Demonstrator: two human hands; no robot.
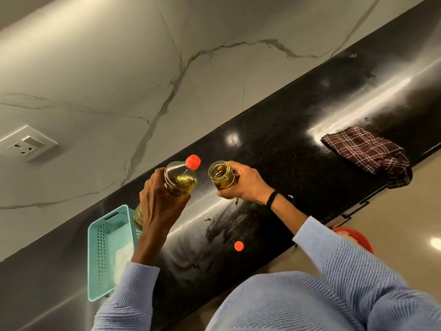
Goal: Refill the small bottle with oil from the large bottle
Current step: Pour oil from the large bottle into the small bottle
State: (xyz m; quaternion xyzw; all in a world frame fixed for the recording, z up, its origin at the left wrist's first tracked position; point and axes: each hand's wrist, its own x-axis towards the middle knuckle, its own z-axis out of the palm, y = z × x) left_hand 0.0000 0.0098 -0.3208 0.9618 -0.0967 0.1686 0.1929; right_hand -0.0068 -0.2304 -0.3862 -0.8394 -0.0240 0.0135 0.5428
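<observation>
Just right of the teal perforated plastic basket [102,235], above the glossy black table [286,151], the left hand [162,199] grips the large clear plastic oil bottle [181,179], its red screw cap [192,161] on. Farther right, the right hand [241,185] holds the small open glass bottle [222,175], part full. Pouring looks not yet begun. Next the large bottle needs uncapping, which likely calls for a freed hand.

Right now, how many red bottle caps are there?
2. One cap sits on the large bottle held in the left hand; the other cap lies loose on the counter.

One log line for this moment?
left hand: grips large bottle, capped | right hand: grips small bottle, open | loose cap: on counter
</observation>
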